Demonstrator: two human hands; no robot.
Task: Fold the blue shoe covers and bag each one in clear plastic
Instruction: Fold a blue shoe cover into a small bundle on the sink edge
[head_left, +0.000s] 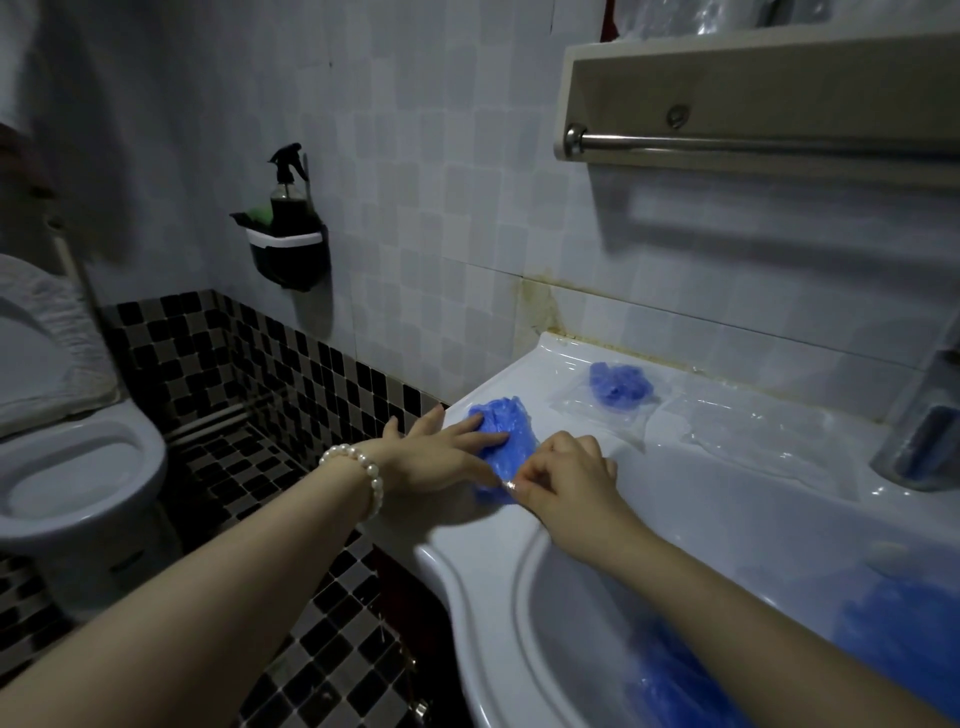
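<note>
Fingers of the left hand (444, 457) press flat a blue shoe cover (506, 439) whose edge the right hand (566, 475) pinches.

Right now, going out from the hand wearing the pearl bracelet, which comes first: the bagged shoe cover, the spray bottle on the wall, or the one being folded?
1. Shoe cover being folded, under the left hand.
2. Bagged shoe cover, farther back on the sink ledge.
3. Spray bottle, up on the wall.
</note>
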